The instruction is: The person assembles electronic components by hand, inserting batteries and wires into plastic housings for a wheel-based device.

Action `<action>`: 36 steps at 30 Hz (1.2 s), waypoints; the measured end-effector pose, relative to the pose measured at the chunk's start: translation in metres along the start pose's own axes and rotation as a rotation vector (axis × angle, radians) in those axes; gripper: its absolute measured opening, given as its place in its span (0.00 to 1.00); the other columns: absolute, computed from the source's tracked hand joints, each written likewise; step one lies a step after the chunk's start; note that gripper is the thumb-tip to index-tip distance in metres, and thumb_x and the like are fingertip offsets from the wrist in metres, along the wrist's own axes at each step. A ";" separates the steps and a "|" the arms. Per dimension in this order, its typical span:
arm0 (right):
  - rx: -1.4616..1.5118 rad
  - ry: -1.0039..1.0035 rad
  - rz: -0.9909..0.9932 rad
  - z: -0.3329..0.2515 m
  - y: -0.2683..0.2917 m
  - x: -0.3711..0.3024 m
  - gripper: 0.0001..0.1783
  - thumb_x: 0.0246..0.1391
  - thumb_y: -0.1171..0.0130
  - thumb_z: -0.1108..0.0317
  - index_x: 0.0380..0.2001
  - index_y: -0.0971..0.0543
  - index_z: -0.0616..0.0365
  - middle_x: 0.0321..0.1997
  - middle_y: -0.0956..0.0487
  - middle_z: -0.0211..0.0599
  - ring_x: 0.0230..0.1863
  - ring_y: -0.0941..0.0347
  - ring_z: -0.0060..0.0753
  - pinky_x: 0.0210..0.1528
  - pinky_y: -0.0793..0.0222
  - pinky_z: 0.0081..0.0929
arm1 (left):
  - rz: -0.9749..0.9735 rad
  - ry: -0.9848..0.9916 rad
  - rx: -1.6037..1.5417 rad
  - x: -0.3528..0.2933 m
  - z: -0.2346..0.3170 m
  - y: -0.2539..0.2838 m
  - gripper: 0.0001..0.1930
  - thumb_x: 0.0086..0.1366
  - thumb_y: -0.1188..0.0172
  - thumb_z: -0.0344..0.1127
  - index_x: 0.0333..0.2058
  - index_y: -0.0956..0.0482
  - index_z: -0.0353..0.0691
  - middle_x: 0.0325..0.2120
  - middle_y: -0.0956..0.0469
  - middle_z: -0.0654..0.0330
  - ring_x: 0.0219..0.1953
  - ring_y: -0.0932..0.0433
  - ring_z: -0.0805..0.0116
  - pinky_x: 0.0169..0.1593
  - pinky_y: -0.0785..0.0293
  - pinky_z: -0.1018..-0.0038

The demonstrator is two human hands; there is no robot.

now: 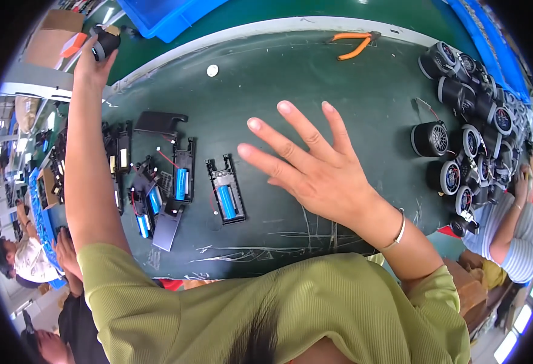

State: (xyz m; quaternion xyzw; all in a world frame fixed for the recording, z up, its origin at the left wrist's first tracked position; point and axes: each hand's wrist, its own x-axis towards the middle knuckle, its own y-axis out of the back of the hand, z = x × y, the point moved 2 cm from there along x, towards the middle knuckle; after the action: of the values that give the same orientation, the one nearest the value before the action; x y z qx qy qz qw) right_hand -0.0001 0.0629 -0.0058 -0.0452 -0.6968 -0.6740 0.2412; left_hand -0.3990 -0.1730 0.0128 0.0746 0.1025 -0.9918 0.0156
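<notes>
At the far left, my left hand point(92, 64) is wrapped round a black cylindrical unit point(105, 43), held out beyond the table's far-left edge. My right hand point(315, 164) hovers over the middle of the green table point(266, 79), its fingers spread and nothing in it. Left of that hand lies a black plastic frame point(225, 188) with a blue cylindrical battery point(226, 202) in it. Farther left, near my left forearm, several similar black frames point(184, 170) with blue batteries and thin red wires lie in a loose cluster, beside a dark plastic cover point(160, 122).
Many black-and-grey round units with fan-like grilles point(430, 139) are piled along the right side. Orange-handled pliers point(356, 45) and a small white disc point(212, 70) lie toward the far edge. Beyond it stands a blue bin point(163, 18). Other people sit at left and right.
</notes>
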 end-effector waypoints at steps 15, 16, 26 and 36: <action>-0.055 0.091 0.097 -0.008 -0.010 0.004 0.37 0.42 0.48 0.71 0.54 0.35 0.12 0.67 0.45 0.06 0.67 0.47 0.38 0.63 0.54 0.59 | 0.237 -0.087 0.584 0.056 -0.048 0.009 0.24 0.51 0.33 0.39 0.43 0.27 0.28 0.38 0.27 0.54 0.38 0.26 0.66 0.32 0.22 0.75; 0.004 0.086 0.106 -0.009 -0.009 0.004 0.35 0.43 0.46 0.67 0.54 0.35 0.12 0.67 0.46 0.05 0.66 0.46 0.39 0.63 0.53 0.60 | 0.255 -0.081 0.676 0.047 -0.044 0.002 0.24 0.52 0.33 0.40 0.43 0.27 0.29 0.36 0.26 0.55 0.37 0.26 0.67 0.30 0.23 0.74; -0.091 0.159 0.177 -0.026 -0.004 0.002 0.28 0.53 0.49 0.51 0.59 0.35 0.34 0.62 0.39 0.11 0.65 0.47 0.17 0.63 0.49 0.54 | -0.296 -0.525 0.773 -0.077 -0.012 0.004 0.26 0.59 0.40 0.45 0.51 0.30 0.36 0.46 0.26 0.57 0.47 0.27 0.70 0.51 0.36 0.74; 0.645 0.026 -0.178 -0.011 -0.020 0.014 0.08 0.42 0.40 0.75 0.30 0.22 0.59 0.39 0.25 0.35 0.44 0.29 0.38 0.47 0.33 0.34 | -0.770 -0.578 1.203 -0.329 -0.027 0.013 0.18 0.48 0.33 0.30 0.39 0.24 0.33 0.34 0.23 0.52 0.35 0.23 0.57 0.39 0.27 0.69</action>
State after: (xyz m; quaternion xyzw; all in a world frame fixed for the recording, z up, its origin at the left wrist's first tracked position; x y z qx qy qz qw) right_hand -0.0175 0.0469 -0.0189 0.1032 -0.8724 -0.4376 0.1920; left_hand -0.0693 -0.1749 0.0336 -0.2328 -0.4438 -0.7925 -0.3476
